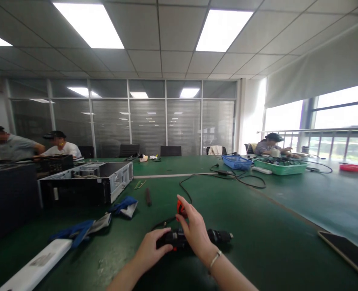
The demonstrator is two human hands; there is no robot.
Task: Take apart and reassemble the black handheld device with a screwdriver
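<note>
A black power tool (pixel 180 237) that looks like an electric screwdriver or drill lies sideways on the green table, its narrow tip (pixel 227 236) pointing right. My left hand (pixel 152 247) is closed around its rear end, thumb and fingers on either side. My right hand (pixel 196 232) reaches over the tool's middle and pinches a small orange-red and black part (pixel 180 207) between thumb and fingers. Whether this part is joined to the tool is hidden by the hand. A black cable (pixel 161 223) runs behind the tool, close to both hands.
An opened computer case (pixel 112 182) stands left, near blue-and-white gloves (pixel 126 207) and a long white bar (pixel 39 264). Blue (pixel 236 161) and green baskets (pixel 282 166) stand far right. A phone-like slab (pixel 348 252) lies at right. Other people sit or lean around the table.
</note>
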